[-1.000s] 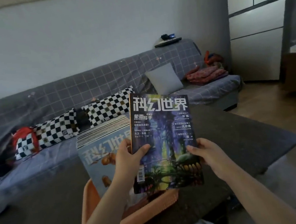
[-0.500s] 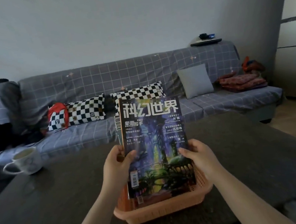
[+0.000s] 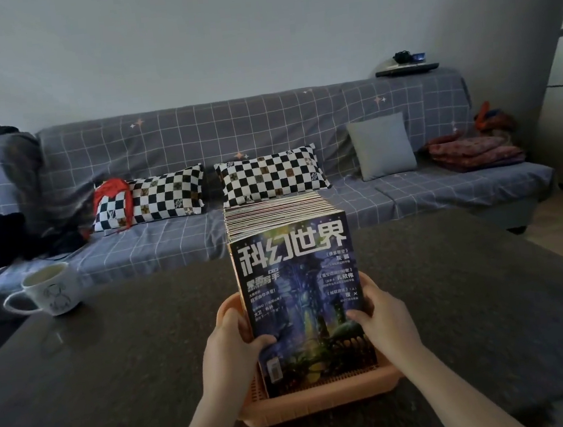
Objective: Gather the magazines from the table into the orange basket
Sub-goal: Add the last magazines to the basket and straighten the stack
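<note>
An orange basket (image 3: 319, 404) stands on the dark table (image 3: 116, 367) just in front of me. Several magazines (image 3: 273, 210) stand upright in it, packed one behind another. The front magazine (image 3: 301, 287) has a blue cover with large white characters and leans against the stack, its lower edge inside the basket. My left hand (image 3: 231, 349) grips its left edge, thumb across the cover. My right hand (image 3: 383, 320) holds its right edge, thumb on the cover.
A white mug (image 3: 52, 290) sits on the table at the left. Behind the table runs a grey checked sofa (image 3: 265, 128) with two black-and-white pillows (image 3: 269, 175), a grey cushion (image 3: 382, 145) and folded red cloth (image 3: 473, 150). Bare floor lies at the right.
Both hands have lowered the blue magazine into the basket against the stack. The view has swung left and level, bringing the mug into sight.
</note>
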{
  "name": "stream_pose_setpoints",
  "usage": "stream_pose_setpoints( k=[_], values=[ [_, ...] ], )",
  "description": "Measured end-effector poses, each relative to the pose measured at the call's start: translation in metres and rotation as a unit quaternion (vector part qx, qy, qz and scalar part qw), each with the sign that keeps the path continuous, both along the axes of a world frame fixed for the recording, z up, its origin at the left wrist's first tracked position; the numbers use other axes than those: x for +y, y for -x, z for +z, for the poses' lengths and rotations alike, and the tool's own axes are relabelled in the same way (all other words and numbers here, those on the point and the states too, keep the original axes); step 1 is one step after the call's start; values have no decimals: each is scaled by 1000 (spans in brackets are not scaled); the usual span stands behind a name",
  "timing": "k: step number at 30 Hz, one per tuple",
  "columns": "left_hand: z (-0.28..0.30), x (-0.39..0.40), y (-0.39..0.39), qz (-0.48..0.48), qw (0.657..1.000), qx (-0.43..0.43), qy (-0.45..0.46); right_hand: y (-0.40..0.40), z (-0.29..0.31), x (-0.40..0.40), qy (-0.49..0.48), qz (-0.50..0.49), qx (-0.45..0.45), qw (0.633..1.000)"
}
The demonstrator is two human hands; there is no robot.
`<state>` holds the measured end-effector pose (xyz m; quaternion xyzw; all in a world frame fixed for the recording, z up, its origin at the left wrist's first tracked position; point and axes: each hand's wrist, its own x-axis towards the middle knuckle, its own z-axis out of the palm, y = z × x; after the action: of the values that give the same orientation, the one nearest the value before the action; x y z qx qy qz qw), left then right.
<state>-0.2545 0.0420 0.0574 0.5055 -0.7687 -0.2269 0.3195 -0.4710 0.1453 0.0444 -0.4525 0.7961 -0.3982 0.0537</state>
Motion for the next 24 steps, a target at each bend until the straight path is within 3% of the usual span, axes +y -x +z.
stream_pose_setpoints(
  k=[4, 11, 12, 14, 17, 20, 24],
  values=[
    [-2, 0, 4, 12, 999, -35, 6, 0, -3, -1, -41, -18, 14, 999],
    [-8, -4, 2, 30, 998, 26, -38, 2, -5, -4, 5, 20, 37, 999],
    [-9, -6, 3, 24, 998, 38, -38, 5, -5, -6, 4, 38, 14, 999],
    [-8, -14, 5, -2, 994, 92, -53, 10, 1, -12, 4, 76, -115, 990],
    [6, -29, 13, -99, 950, 231, -186, 15, 10, -26, 53, 118, -354, 926],
    [7, -37, 24, -155, 895, 305, -287, 9, 10, -37, 86, 135, -396, 904],
    [-4, -41, 28, -175, 861, 369, -304, 5, 5, -38, 113, 139, -387, 905]
  ],
)
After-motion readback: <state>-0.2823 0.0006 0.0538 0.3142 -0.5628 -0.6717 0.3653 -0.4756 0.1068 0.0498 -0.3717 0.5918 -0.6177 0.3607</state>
